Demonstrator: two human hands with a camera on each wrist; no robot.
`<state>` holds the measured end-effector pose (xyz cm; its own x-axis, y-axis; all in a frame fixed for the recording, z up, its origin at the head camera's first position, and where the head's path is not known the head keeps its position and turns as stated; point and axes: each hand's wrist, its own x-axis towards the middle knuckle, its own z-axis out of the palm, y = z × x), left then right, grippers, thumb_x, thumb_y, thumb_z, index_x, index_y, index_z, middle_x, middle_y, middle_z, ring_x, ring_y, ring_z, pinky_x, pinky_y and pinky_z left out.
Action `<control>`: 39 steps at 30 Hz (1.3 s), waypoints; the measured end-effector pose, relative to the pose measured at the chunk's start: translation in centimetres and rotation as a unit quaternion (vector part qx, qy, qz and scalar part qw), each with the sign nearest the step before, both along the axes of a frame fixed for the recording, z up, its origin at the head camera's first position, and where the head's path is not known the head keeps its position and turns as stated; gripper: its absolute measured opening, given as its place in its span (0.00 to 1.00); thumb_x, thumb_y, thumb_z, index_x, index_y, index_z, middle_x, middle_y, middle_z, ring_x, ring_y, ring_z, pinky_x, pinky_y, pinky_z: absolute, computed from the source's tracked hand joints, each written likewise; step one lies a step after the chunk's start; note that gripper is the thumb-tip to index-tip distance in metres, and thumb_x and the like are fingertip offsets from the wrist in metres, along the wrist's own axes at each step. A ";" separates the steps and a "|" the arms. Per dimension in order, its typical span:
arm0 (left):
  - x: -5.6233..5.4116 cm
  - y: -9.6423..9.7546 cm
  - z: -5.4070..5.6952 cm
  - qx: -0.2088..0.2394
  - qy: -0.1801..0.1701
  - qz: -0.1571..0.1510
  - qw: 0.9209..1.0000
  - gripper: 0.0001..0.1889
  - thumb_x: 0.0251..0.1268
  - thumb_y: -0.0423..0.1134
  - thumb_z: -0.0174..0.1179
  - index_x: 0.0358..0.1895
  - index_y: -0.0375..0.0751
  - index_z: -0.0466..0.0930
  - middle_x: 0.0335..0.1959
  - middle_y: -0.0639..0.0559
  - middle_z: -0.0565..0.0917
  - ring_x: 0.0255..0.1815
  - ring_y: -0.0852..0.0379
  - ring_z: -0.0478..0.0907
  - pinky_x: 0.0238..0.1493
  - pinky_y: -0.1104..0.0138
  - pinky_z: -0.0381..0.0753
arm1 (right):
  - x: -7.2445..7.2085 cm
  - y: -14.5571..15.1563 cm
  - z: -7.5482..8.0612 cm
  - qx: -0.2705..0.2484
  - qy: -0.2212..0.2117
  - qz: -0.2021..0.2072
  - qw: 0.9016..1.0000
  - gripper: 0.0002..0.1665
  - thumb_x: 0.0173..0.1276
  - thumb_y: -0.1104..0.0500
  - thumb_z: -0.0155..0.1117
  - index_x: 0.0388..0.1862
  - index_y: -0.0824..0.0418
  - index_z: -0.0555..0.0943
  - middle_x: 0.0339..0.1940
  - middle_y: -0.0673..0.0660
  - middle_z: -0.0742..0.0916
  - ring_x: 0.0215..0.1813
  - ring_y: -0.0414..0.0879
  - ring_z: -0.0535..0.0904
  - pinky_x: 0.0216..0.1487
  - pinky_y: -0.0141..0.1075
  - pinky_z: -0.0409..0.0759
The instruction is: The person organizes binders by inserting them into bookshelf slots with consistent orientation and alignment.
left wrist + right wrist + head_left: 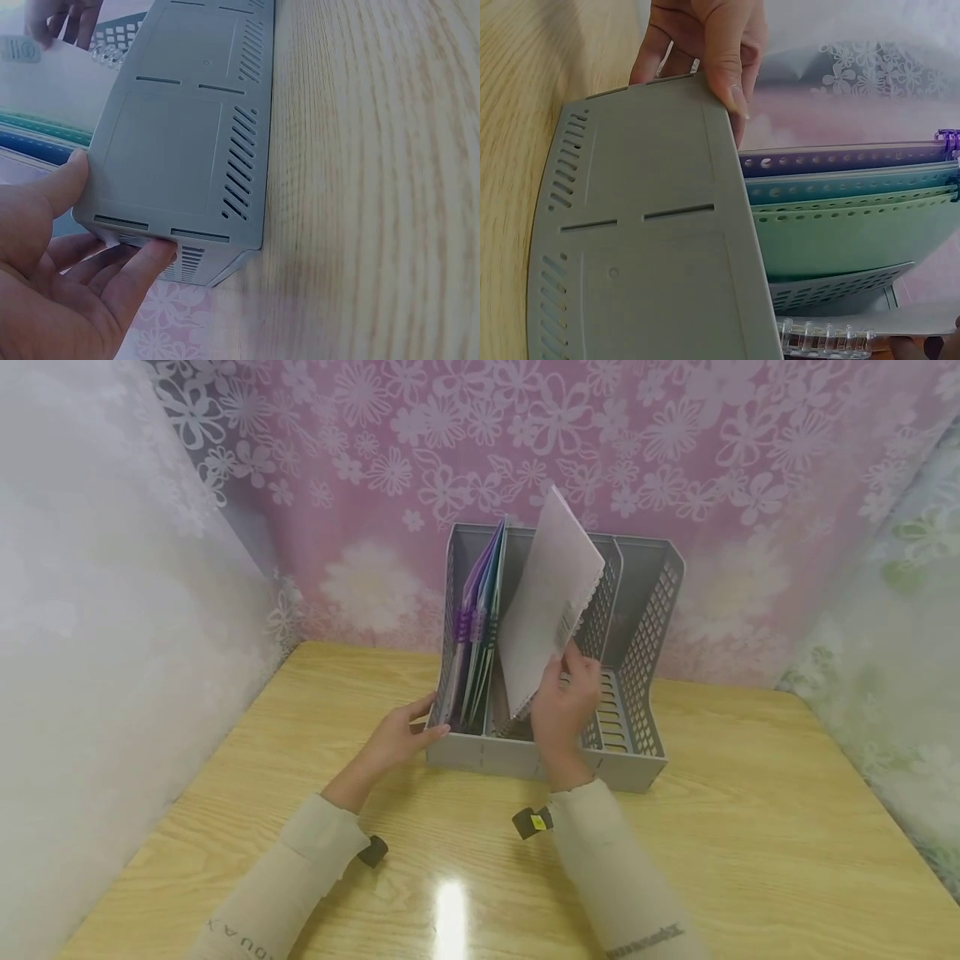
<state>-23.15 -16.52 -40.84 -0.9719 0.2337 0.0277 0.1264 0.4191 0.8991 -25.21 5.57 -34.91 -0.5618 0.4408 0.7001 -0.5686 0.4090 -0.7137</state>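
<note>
A grey file organizer (555, 764) stands on the table, divided into upright compartments. My left hand (393, 739) grips its front left corner; in the left wrist view the thumb lies over the front edge and the fingers touch the side wall. My right hand (566, 706) pinches a white loose-leaf notebook (551, 585) with clear rings (825, 339) by its edge. The notebook leans, its lower end down in the compartment beside the leftmost one. Purple, blue and green ring-bound notebooks (480, 610) stand in the leftmost compartment.
The rightmost compartment (615, 718) shows its slotted floor. The wooden table (750, 827) extends to both sides and in front. Flowered pink cloth (360, 485) hangs behind the organizer, with pale cloth at the left and right. A black band part (532, 822) sits at the right wrist.
</note>
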 end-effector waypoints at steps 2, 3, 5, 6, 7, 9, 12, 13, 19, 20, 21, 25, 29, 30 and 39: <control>0.0 0.0 0.0 -0.001 0.001 0.001 1.000 0.37 0.69 0.41 0.61 0.76 0.39 0.53 0.76 0.42 0.57 0.66 0.37 0.69 0.61 0.55 0.75 | 0.0 -0.3 0.1 0.003 0.001 -0.007 1.000 0.17 0.67 0.69 0.58 0.53 0.67 0.83 0.32 0.67 0.78 0.36 0.60 0.73 0.36 0.45 0.70; 0.0 0.0 0.0 -0.002 0.003 0.001 1.000 0.37 0.69 0.41 0.61 0.76 0.39 0.53 0.76 0.41 0.57 0.66 0.37 0.69 0.61 0.55 0.75 | 0.0 -0.4 0.2 0.005 0.001 -0.010 1.000 0.17 0.67 0.68 0.58 0.53 0.67 0.83 0.32 0.67 0.78 0.35 0.61 0.74 0.36 0.45 0.70; 0.0 -0.1 0.0 0.001 0.005 -0.001 1.000 0.37 0.69 0.41 0.61 0.76 0.38 0.53 0.75 0.41 0.57 0.66 0.37 0.69 0.61 0.55 0.75 | 0.0 -0.6 0.1 0.011 0.005 -0.019 1.000 0.16 0.67 0.69 0.58 0.53 0.69 0.82 0.32 0.68 0.79 0.34 0.62 0.74 0.35 0.45 0.71; 0.0 -0.1 0.0 0.000 0.007 -0.001 1.000 0.37 0.69 0.41 0.61 0.76 0.38 0.53 0.75 0.41 0.57 0.66 0.37 0.69 0.61 0.55 0.75 | 0.0 -0.6 0.1 0.013 0.008 -0.023 1.000 0.16 0.67 0.69 0.59 0.53 0.69 0.82 0.32 0.68 0.78 0.34 0.63 0.74 0.35 0.45 0.70; 0.0 -0.1 0.0 -0.001 0.012 -0.004 1.000 0.37 0.69 0.41 0.60 0.76 0.37 0.52 0.75 0.40 0.57 0.66 0.37 0.69 0.61 0.55 0.75 | 0.0 -0.6 0.0 0.016 0.010 -0.030 0.999 0.16 0.68 0.69 0.58 0.53 0.70 0.82 0.31 0.68 0.78 0.33 0.63 0.74 0.34 0.45 0.70; 0.0 -0.1 0.0 0.000 0.017 -0.010 1.000 0.37 0.70 0.41 0.60 0.76 0.35 0.52 0.75 0.38 0.57 0.66 0.36 0.68 0.61 0.55 0.75 | -0.2 -0.7 -0.2 0.021 0.012 -0.039 0.999 0.16 0.69 0.69 0.58 0.53 0.71 0.81 0.31 0.68 0.78 0.32 0.62 0.73 0.33 0.45 0.70; 0.0 -0.2 -0.1 0.002 0.022 -0.016 1.000 0.37 0.70 0.41 0.59 0.76 0.34 0.51 0.75 0.37 0.56 0.66 0.36 0.68 0.61 0.55 0.75 | -0.3 -0.7 -0.4 0.027 0.018 -0.047 0.998 0.15 0.70 0.69 0.57 0.53 0.72 0.81 0.31 0.68 0.77 0.31 0.61 0.71 0.31 0.45 0.69; 0.0 -0.2 -0.1 0.003 0.024 -0.018 1.000 0.37 0.70 0.41 0.59 0.75 0.34 0.51 0.75 0.37 0.56 0.66 0.36 0.68 0.61 0.55 0.75 | -0.4 -0.7 -0.5 0.030 0.021 -0.051 0.998 0.15 0.70 0.68 0.57 0.53 0.72 0.81 0.31 0.68 0.77 0.30 0.60 0.71 0.31 0.45 0.70; 0.0 -0.1 -0.3 -0.009 0.032 -0.020 0.999 0.38 0.70 0.44 0.59 0.75 0.32 0.51 0.75 0.36 0.56 0.66 0.35 0.68 0.61 0.55 0.75 | -0.8 -0.6 -0.8 0.023 0.030 -0.068 0.997 0.15 0.72 0.66 0.56 0.54 0.69 0.81 0.29 0.68 0.76 0.28 0.61 0.71 0.29 0.42 0.67; 0.0 -0.1 -0.4 -0.008 0.032 -0.020 0.999 0.38 0.70 0.44 0.59 0.75 0.32 0.51 0.75 0.35 0.56 0.66 0.34 0.68 0.61 0.54 0.75 | -0.8 -0.6 -0.9 0.018 0.031 -0.066 0.997 0.15 0.72 0.66 0.56 0.54 0.69 0.81 0.29 0.68 0.76 0.27 0.62 0.70 0.29 0.41 0.66; 0.0 -0.1 -0.4 -0.008 0.029 -0.018 0.999 0.38 0.70 0.44 0.59 0.75 0.33 0.51 0.75 0.36 0.56 0.66 0.34 0.68 0.61 0.54 0.75 | -0.8 -0.6 -1.0 0.014 0.032 -0.064 0.997 0.15 0.72 0.67 0.56 0.54 0.69 0.81 0.29 0.69 0.76 0.28 0.62 0.70 0.29 0.40 0.65; 0.0 -0.1 -0.2 0.006 0.014 -0.010 1.000 0.38 0.70 0.42 0.60 0.76 0.36 0.51 0.75 0.39 0.56 0.66 0.36 0.68 0.61 0.54 0.75 | -0.7 -0.8 -1.1 0.016 0.035 -0.057 0.998 0.15 0.72 0.68 0.55 0.54 0.70 0.81 0.30 0.69 0.76 0.27 0.60 0.70 0.29 0.39 0.66; -0.1 -0.1 -0.2 0.011 0.015 -0.018 1.000 0.37 0.70 0.41 0.59 0.76 0.36 0.51 0.76 0.39 0.55 0.67 0.37 0.67 0.62 0.55 0.74 | -0.9 -1.1 -1.4 0.022 0.024 -0.059 0.998 0.15 0.71 0.69 0.55 0.53 0.70 0.81 0.30 0.68 0.77 0.26 0.57 0.70 0.29 0.40 0.68; -0.1 0.0 -0.2 0.010 0.015 -0.019 1.000 0.37 0.70 0.41 0.59 0.76 0.36 0.51 0.76 0.39 0.55 0.67 0.37 0.67 0.62 0.55 0.74 | -0.9 -1.2 -1.5 0.022 0.018 -0.058 0.998 0.15 0.71 0.69 0.55 0.53 0.70 0.82 0.30 0.68 0.78 0.26 0.56 0.70 0.28 0.41 0.68; 0.0 0.0 -0.1 0.013 0.010 -0.016 1.000 0.37 0.70 0.40 0.59 0.76 0.37 0.51 0.76 0.40 0.56 0.66 0.36 0.68 0.62 0.54 0.74 | -1.4 -2.1 -2.1 -0.026 -0.012 -0.042 0.999 0.14 0.67 0.69 0.60 0.51 0.68 0.83 0.30 0.67 0.80 0.33 0.58 0.77 0.35 0.47 0.76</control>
<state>-23.14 -16.51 -40.92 -0.9629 0.2642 0.0543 0.1582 0.3905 0.9069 -26.60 3.50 -37.02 -0.5371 0.5229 0.6619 -0.5167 0.4163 -0.7482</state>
